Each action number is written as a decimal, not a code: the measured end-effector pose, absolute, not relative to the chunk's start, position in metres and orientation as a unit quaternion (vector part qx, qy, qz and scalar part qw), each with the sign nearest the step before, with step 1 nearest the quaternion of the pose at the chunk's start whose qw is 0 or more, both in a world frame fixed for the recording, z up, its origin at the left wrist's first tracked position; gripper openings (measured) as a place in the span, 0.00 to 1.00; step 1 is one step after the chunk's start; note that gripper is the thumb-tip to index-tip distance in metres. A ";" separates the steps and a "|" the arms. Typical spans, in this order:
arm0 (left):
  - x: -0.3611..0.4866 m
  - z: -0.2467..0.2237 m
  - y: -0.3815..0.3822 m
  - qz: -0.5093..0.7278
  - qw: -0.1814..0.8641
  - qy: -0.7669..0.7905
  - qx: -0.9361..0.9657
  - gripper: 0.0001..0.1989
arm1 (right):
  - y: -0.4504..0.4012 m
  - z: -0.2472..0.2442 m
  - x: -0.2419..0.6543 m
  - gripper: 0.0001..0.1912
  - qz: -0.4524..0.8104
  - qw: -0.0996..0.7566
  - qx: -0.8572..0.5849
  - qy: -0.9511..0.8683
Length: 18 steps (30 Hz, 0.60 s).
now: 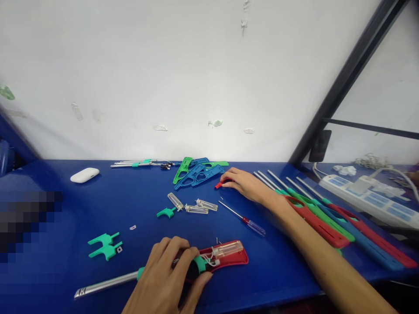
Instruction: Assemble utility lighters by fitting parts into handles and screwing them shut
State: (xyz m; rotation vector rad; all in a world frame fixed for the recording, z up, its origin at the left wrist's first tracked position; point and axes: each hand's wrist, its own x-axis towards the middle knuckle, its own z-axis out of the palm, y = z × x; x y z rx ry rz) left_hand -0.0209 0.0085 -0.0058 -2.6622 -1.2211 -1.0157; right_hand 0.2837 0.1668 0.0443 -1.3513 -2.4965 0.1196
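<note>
My left hand point(170, 272) is wrapped over an opened red lighter point(234, 258) at the front, its metal tube point(106, 283) pointing left. A clear fuel cartridge point(227, 249) and white wires show in the red half shell. Farther back, my right hand point(234, 181) pinches a small red part point(218, 185) beside the blue and green shell halves point(196, 174). A screwdriver point(247, 221) with a purple handle lies between my hands. Three clear cartridges point(197, 209) and a teal trigger piece point(166, 213) rest in the middle.
Several long lighters point(327, 213) in red, green and blue lie at the right, near a white power strip point(366, 196). Teal pieces point(104, 246) lie at the left. A white case point(84, 175) and metal tubes point(134, 164) sit near the wall.
</note>
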 end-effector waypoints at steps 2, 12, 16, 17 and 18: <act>-0.021 -0.005 0.009 -0.330 0.027 -0.392 -0.858 0.07 | 0.166 0.044 0.281 0.14 0.026 0.160 -0.476 -0.864; -0.024 0.003 0.005 -0.348 0.051 -0.426 -0.834 0.20 | 0.157 0.061 0.276 0.13 -0.054 0.288 -0.468 -0.834; -0.033 0.023 0.009 -0.383 0.021 -0.440 -0.812 0.22 | 0.103 0.083 0.244 0.11 -0.082 0.353 -0.417 -0.833; -0.036 0.029 0.011 -0.394 0.007 -0.436 -0.809 0.23 | 0.084 0.085 0.234 0.10 -0.085 0.362 -0.399 -0.838; -0.039 0.034 0.012 -0.400 -0.005 -0.427 -0.811 0.23 | 0.065 0.085 0.224 0.10 -0.091 0.375 -0.378 -0.841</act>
